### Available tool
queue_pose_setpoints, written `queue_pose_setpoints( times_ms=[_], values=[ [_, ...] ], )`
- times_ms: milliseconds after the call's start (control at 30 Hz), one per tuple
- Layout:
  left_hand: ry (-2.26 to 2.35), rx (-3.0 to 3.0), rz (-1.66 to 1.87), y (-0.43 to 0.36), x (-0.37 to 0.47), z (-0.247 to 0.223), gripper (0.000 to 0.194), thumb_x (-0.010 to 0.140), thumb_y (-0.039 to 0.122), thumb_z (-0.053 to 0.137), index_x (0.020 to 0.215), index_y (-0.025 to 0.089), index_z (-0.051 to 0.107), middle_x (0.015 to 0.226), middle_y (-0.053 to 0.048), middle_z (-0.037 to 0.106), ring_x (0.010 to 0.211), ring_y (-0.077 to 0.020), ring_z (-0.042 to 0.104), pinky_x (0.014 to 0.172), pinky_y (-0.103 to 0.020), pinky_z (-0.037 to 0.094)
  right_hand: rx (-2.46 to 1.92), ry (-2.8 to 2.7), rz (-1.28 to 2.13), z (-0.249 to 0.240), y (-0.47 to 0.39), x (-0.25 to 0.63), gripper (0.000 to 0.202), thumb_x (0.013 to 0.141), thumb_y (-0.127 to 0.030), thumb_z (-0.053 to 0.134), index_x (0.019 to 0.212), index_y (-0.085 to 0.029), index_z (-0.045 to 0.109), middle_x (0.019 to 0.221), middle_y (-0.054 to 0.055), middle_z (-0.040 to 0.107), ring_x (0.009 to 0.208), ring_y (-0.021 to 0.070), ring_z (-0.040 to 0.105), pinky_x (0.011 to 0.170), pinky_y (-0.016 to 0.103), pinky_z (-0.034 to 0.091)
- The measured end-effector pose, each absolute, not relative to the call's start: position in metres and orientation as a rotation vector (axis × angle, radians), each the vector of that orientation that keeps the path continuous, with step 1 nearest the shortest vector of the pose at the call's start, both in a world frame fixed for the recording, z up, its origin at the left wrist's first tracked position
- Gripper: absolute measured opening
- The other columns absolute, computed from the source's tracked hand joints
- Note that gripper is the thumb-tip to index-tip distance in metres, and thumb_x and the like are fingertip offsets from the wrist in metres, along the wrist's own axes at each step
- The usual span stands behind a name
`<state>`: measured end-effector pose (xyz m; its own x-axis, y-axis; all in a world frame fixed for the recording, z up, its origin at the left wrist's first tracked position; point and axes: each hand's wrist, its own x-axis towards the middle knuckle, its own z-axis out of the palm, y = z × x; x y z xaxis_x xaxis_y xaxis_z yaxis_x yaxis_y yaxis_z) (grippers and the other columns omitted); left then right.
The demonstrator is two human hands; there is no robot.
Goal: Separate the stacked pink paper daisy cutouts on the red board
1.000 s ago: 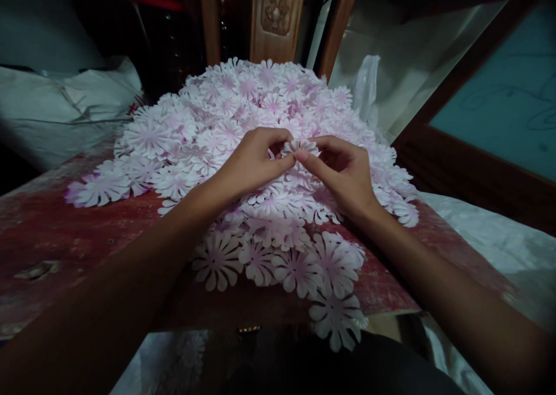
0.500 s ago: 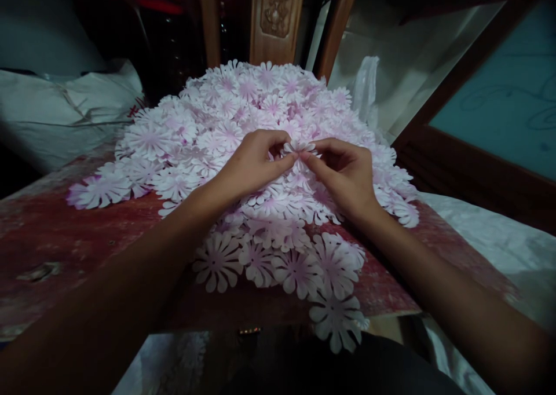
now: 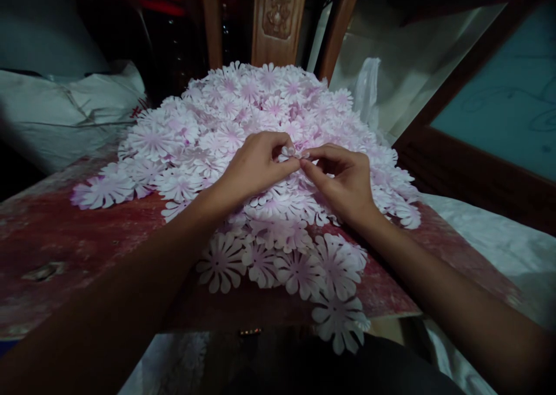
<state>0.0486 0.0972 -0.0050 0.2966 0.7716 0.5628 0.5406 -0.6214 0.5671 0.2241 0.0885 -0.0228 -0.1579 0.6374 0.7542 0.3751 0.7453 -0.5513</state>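
Between my two hands, just above the pile, is a small white fabric flower [image 3: 287, 153] with its petals bunched. My left hand [image 3: 264, 158] pinches it from the left, thumb against curled fingers. My right hand [image 3: 345, 175] pinches its right side with thumb and forefinger, the fingertips of both hands almost touching. Behind and under them rises a large heap of white artificial flower petals with pale purple centres [image 3: 243, 102]. Nearer to me, several flat flower pieces [image 3: 299, 273] lie spread, and one flower [image 3: 339, 319] hangs over the front edge.
The heap lies on a worn red wooden board [image 3: 130, 233]. Behind it stands a carved wooden chair back [image 3: 278, 24]. A white sack [image 3: 65, 111] is at the left, a clear plastic bag [image 3: 367, 91] behind right, and a wood-framed glass panel [image 3: 504, 94] at right.
The flower between my hands has gone from spread petals to a more folded, bunched shape. My fingertips have shifted slightly lower, and the right hand is a little to the left.
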Motion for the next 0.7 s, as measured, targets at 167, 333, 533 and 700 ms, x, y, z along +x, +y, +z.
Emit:
queue_pose_setpoints(
  times_ms=[167, 333, 533, 700],
  values=[
    [1.240, 2.292, 1.230, 0.0956, 0.0508, -0.0046, 0.015, 0.076, 0.030, 0.061, 0.078, 0.016, 0.064, 0.068, -0.001, 0.056, 0.064, -0.0134, 0.048, 0.059, -0.026, 0.037, -0.813, -1.794, 0.260, -0.0231, 0.0887, 0.2242, 0.012, 0.081, -0.029, 0.069, 0.085, -0.018, 0.073, 0.076, 0.001, 0.066, 0.058, 0.0103, 0.052, 0.055, 0.025, 0.041],
    [1.295, 2.294, 1.249, 0.0948, 0.0524, -0.0044, 0.013, 0.074, 0.030, 0.063, 0.074, 0.017, 0.062, 0.067, -0.001, 0.056, 0.065, -0.0142, 0.048, 0.060, -0.027, 0.038, -0.815, -1.809, 0.250, -0.0223, 0.0863, 0.2239, 0.010, 0.081, -0.025, 0.069, 0.085, -0.017, 0.073, 0.077, 0.002, 0.066, 0.058, 0.0099, 0.052, 0.056, 0.025, 0.042],
    [1.198, 2.355, 1.225, 0.0942, 0.0493, -0.0041, 0.010, 0.073, 0.026, 0.060, 0.074, 0.017, 0.061, 0.067, 0.000, 0.056, 0.066, -0.0140, 0.049, 0.062, -0.027, 0.037, -0.827, -1.822, 0.218, -0.0211, 0.0818, 0.2222, 0.012, 0.083, -0.029, 0.067, 0.086, -0.020, 0.072, 0.078, 0.002, 0.065, 0.058, 0.0105, 0.051, 0.056, 0.026, 0.041],
    [1.171, 2.383, 1.194, 0.0929, 0.0495, -0.0040, 0.008, 0.074, 0.025, 0.057, 0.075, 0.017, 0.061, 0.066, 0.001, 0.055, 0.065, -0.0139, 0.048, 0.060, -0.026, 0.034, -0.848, -1.796, 0.264, -0.0225, 0.0828, 0.2212, 0.013, 0.081, -0.031, 0.068, 0.083, -0.019, 0.072, 0.077, 0.001, 0.066, 0.057, 0.0101, 0.050, 0.055, 0.025, 0.041]
  ],
)
